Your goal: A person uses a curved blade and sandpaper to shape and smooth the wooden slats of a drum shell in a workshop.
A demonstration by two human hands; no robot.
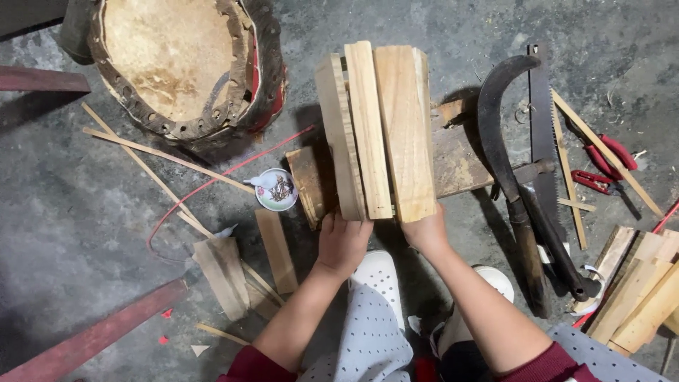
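Crouching over the concrete floor (85, 212), the person shows at the bottom of the frame: dotted trousers, white shoes and dark red sleeves. Both hands reach up to the lower ends of a row of pale wooden slats (375, 127) in the middle of the frame. The left hand (341, 244) curls its fingers onto the near ends of the left slats, its grip closed loosely on them; the right hand (426, 232) presses its closed grip against the bottom of the widest slat at the right. Held so from both sides, the slats stay packed edge to edge and standing together, which looks like the reason for the two-handed hold. They seem to rest on a darker worn plank (460, 159) that runs out to the right beneath them.

Lower left lie loose wood offcuts (276, 251) and thin strips; a small round dish (276, 189) sits just left of the slats, with a red cord (212, 184) looping past it. To the right, near at hand, lie a curved dark blade with a wooden handle (506, 141), a saw blade (543, 120) and red-handled cutters (601, 166). More pale slats are stacked at the lower right (636, 290). Farthest off, at the upper left, a worn drum (177, 64) lies tilted on its side.
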